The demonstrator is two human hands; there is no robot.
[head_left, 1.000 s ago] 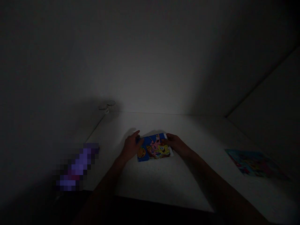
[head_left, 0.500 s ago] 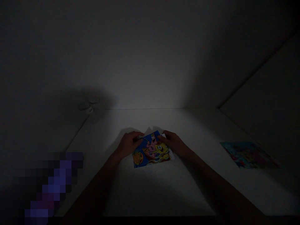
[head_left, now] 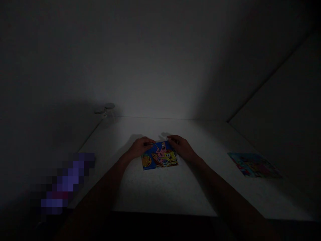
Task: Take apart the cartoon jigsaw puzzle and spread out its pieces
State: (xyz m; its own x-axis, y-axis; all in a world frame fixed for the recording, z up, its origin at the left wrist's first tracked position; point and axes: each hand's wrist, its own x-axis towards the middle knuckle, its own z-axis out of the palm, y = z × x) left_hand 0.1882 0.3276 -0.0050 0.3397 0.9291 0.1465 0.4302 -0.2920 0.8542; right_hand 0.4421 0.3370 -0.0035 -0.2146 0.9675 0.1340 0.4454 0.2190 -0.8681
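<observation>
A flat rectangular blue packet printed with cartoon figures, a pink starfish and a yellow sponge [head_left: 159,155], is lying flat on the table, near the middle of the lit area. Its material cannot be settled in the dim light, but thin glossy plastic or coated paper is judged likely, so it should be light, soft and easily bent, and its smooth face may slip under the fingers. A hold is best taken at its two side edges, between fingers and thumb, rather than by pressing on the middle. The left hand [head_left: 140,147] is laid over the packet's left edge, with the fingers held together and pointing right. The right hand [head_left: 182,148] is placed over the upper right corner, with the fingers also together and pointing left. The two sets of fingertips are kept apart, with the printed figures showing between them. Whether either hand is clamped on the packet cannot be told, as the thumbs are hidden. The packet is borne by a white, finely textured tabletop [head_left: 163,195]. Well off to the right, a flat sheet printed in teal and pink [head_left: 254,164] is lying at a slant. Toward the left edge, a purple object [head_left: 66,180] is too blurred to identify. A small pale round object [head_left: 105,110] is seen at the far left corner, and the table is enclosed by plain pale walls [head_left: 160,73] in a dim room.
</observation>
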